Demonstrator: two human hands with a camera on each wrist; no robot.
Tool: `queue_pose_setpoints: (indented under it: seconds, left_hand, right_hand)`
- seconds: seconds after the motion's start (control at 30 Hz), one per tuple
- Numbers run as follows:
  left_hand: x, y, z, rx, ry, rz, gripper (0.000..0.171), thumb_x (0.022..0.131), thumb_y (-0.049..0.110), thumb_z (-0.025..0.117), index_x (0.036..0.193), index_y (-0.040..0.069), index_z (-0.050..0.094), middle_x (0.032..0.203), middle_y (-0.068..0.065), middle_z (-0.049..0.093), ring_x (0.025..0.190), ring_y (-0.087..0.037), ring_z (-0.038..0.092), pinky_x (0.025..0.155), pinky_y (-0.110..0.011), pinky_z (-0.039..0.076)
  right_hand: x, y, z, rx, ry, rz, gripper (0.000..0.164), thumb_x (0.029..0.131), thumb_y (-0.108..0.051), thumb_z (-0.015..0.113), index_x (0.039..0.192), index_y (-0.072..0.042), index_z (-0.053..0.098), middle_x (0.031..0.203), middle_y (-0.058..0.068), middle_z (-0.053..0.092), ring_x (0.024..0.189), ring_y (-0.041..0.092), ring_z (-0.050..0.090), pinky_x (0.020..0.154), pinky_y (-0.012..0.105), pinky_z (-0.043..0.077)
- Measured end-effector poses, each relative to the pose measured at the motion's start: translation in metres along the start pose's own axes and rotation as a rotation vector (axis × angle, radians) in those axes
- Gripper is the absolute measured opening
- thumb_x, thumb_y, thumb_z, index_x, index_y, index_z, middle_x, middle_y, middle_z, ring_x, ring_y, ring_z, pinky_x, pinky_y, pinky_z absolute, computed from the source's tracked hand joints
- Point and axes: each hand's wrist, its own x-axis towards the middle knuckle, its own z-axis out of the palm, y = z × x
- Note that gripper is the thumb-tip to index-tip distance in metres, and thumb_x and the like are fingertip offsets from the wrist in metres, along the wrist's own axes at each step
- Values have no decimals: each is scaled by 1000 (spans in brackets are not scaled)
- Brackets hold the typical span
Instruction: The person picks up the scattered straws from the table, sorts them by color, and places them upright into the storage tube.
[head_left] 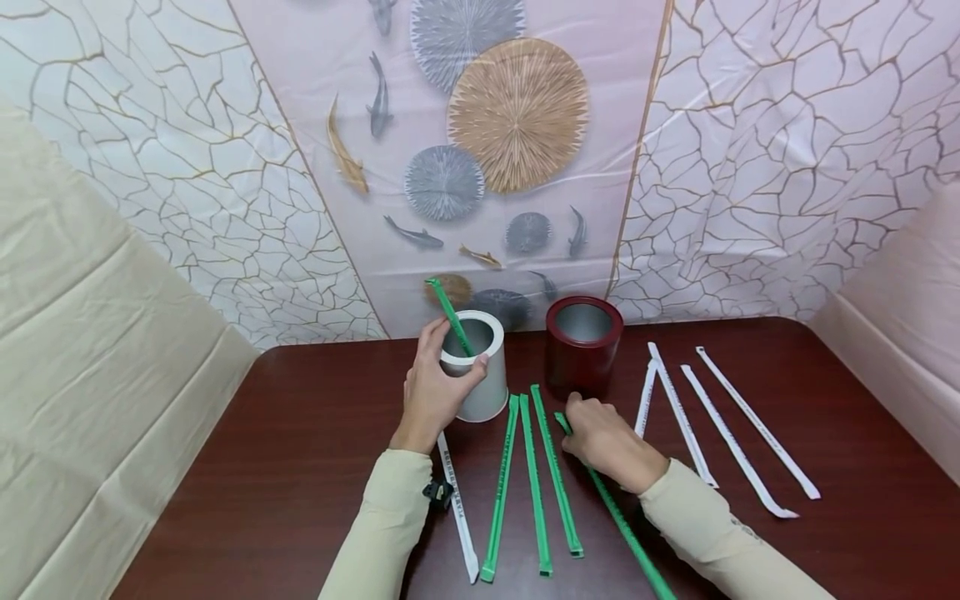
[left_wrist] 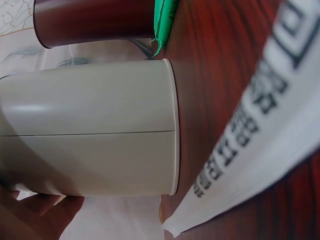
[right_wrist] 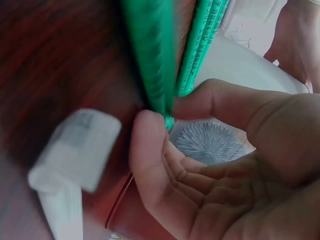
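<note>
With thumb and fingers spread around its upper part, my left hand holds a white can upright on the table. One green paper-wrapped straw leans inside that can, its top above the rim. My right hand pinches another green wrapped straw near its far end, between thumb and index finger; the right wrist view shows the pinched straw close up. Three green straws lie side by side between the hands. A dark red can stands just beyond my right hand.
Several white wrapped straws lie at the right of the dark wooden table. Another white straw lies by my left wrist. A patterned cloth hangs behind the table's back edge.
</note>
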Motion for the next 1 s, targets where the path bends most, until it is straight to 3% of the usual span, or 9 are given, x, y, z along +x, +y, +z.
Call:
queue_pose_setpoints:
  seconds: [0.1, 0.2, 0.43, 0.63, 0.83, 1.0]
  left_hand:
    - [0, 1, 1, 1, -2, 2, 76, 88, 55, 74, 156, 29, 52, 159, 14, 43, 119, -27, 67, 96, -63, 50]
    - [1, 2, 1, 2, -3, 5, 77, 88, 55, 74, 156, 27, 52, 159, 13, 44, 119, -28, 67, 97, -63, 50]
    - [1, 1, -2, 11, 8, 1, 76, 88, 54, 74, 156, 28, 52, 159, 14, 44, 121, -28, 67, 96, -63, 50]
    - [0, 0, -1, 7, -2, -11, 77, 88, 56, 73, 156, 29, 51, 160, 16, 42, 123, -27, 65, 97, -63, 49]
    - [-1, 1, 1, -2, -2, -9, 78, 87, 56, 74, 156, 29, 52, 160, 15, 43, 121, -29, 66, 96, -63, 50]
    - [0, 1, 0, -1, 9, -10, 77, 87, 56, 73, 156, 28, 52, 159, 15, 43, 125, -29, 64, 100, -65, 46]
  right_hand:
    - [1, 3, 1, 1, 13, 10, 32, 91, -3, 70, 116, 15, 60, 66, 8, 53, 54, 19, 50, 52, 30, 42]
    - [1, 4, 2, -6, 27, 15, 13, 91, -4, 72, 94, 3, 61, 66, 7, 51, 54, 18, 47, 52, 30, 40]
    - [2, 0, 5, -30, 45, -24, 11, 92, -3, 72, 89, 0, 63, 66, 7, 50, 55, 18, 45, 50, 31, 37]
    - [4, 2, 4, 45, 34, -10, 40, 90, -3, 69, 61, -14, 43, 56, -1, 38, 49, 12, 35, 49, 27, 32]
    - [-5, 2, -11, 157, 36, -13, 46, 90, -4, 67, 62, -19, 32, 56, -5, 26, 50, 10, 28, 53, 27, 28]
    - [-17, -6, -32, 218, -8, -49, 28, 94, -6, 68, 78, -11, 45, 61, -3, 39, 49, 13, 49, 58, 29, 39]
